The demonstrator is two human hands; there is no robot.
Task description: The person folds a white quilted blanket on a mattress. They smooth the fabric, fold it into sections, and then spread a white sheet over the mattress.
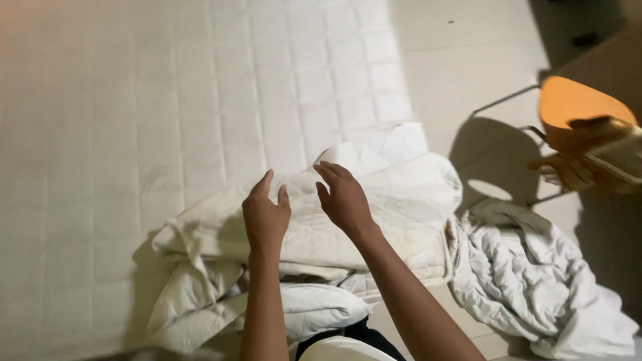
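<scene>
My left hand (265, 215) and my right hand (343, 196) hover side by side, fingers apart, just above a folded white quilted pad (394, 194) that lies bunched at the near corner of a white quilted mattress (167, 113). Neither hand holds anything. Whether the fingertips touch the pad is unclear. Under the pad lie crumpled white sheets (194, 294) and a white pillow (314, 307) by my forearms.
A rumpled white duvet (535, 281) lies on the pale tiled floor (461, 60) at the right. An orange chair (575, 107) with a metal frame stands at the far right, where another person's hand (568, 167) holds a flat object.
</scene>
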